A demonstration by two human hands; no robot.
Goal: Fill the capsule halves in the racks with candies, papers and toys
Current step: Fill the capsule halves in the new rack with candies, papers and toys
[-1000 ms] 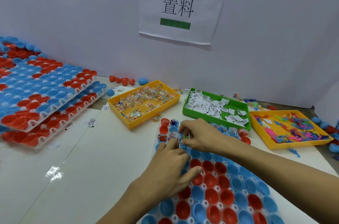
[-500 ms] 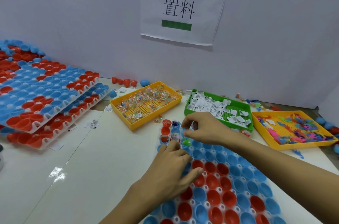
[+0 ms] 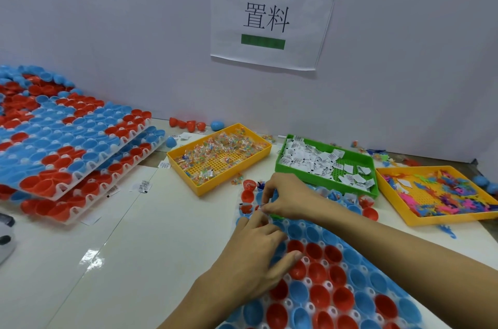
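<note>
This is looking like a small hand-assembly or packing station in a workshop. A printed sign [image 3: 272,19] with two Chinese characters is hanging on the plain partition wall [image 3: 107,32] at upper centre, marking the station. Across the middle of the white table [image 3: 151,234], three sorting trays are sitting in a row: candies [image 3: 219,156], folded papers [image 3: 327,164] and, as far as the blur allows, little plastic toys [image 3: 442,194]. Stacked racks [image 3: 67,145] of red and blue capsule halves are filling the left.

A white table [image 3: 161,234] bears stacked racks [image 3: 67,145] far left, three trays [image 3: 219,159] at the back, one rack [image 3: 336,274] near right
</note>
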